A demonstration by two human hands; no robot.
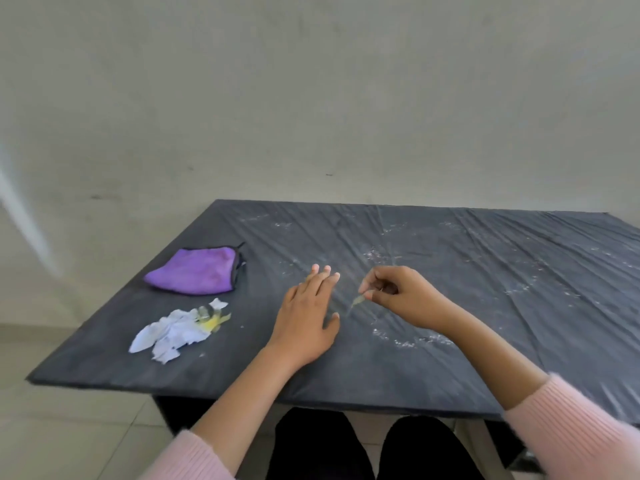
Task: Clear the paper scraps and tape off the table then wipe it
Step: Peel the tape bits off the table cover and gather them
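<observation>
Tape strip [358, 300] was pinched in my right hand [401, 299], and peeling it low and slow seemed wisest while my flat, open left hand [308, 317] pinned the table [485, 341] cover.

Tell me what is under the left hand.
The left hand lies flat on the black table cover. Whether any tape sits beneath the palm is hidden. Beside it, the right hand pinches a tape strip.

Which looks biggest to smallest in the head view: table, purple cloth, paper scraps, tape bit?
1. table
2. purple cloth and paper scraps, about alike; scraps lie nearer, so unranked
3. tape bit, pinched by the right hand
</observation>
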